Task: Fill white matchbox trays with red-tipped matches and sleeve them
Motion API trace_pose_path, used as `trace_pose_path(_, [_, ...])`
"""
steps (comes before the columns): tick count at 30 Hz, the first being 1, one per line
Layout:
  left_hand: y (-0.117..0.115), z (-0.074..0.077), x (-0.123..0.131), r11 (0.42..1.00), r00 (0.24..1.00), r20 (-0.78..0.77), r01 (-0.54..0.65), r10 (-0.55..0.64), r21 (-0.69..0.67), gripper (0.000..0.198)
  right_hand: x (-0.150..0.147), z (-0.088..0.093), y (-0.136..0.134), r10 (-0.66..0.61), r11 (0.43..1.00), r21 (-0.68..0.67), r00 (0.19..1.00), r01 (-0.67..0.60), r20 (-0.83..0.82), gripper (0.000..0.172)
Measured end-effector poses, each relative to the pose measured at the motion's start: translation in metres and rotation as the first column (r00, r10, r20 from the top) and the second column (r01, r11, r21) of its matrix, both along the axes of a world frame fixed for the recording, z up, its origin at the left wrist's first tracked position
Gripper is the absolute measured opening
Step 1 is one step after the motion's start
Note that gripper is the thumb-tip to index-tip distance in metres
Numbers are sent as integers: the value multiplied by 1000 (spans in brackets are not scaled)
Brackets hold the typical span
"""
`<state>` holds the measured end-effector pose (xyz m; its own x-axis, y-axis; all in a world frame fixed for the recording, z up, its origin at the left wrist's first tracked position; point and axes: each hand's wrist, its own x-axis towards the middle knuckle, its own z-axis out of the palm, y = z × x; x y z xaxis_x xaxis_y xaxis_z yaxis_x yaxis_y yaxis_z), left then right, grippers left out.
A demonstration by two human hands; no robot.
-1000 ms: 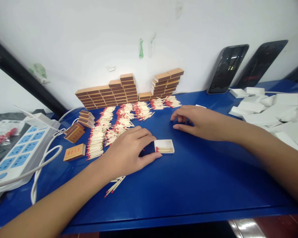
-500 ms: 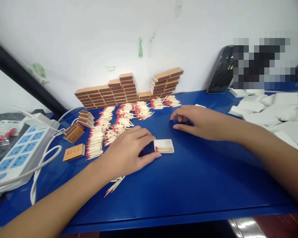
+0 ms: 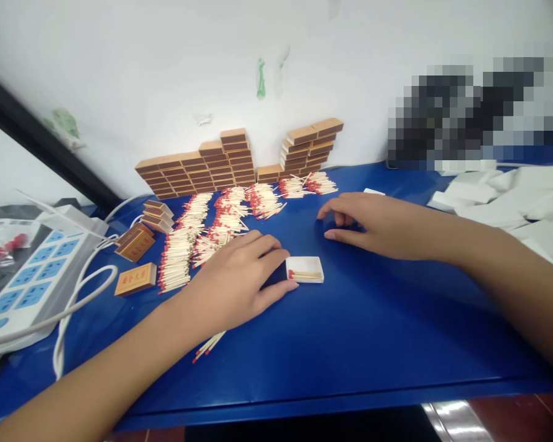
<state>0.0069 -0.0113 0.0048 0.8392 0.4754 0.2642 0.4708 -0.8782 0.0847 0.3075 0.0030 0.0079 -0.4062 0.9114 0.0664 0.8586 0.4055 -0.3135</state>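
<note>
Matchbox tray (image 3: 306, 264) lies just beside the left grip (image 3: 239, 276).

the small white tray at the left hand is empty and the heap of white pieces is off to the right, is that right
Not quite: the small white tray at the left hand has a few red-tipped matches in it, as the head view shows. The heap of white pieces is off to the right.
</note>
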Motion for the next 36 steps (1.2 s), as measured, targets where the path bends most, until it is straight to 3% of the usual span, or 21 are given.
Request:
trace_pose_path(17, [-30, 9, 3, 982, 978, -206, -1, 41, 190, 33, 7, 5, -20, 0, 996, -84, 989, 13, 150, 48])
trace_pose_path(21, [-33, 8, 4, 988, 988, -154, 21, 4, 155, 32, 11, 2, -16, 16, 998, -70, 992, -7, 123, 47])
trace_pose_path(27, [-16, -3, 7, 998, 999, 15, 36, -37, 51, 31, 11, -3, -7, 20, 995, -99, 998, -14, 53, 57])
trace_pose_path(36, [-15, -14, 11, 1000, 983, 180, -22, 25, -21, 43, -1, 3, -3, -28, 988, -152, 998, 35, 53, 59])
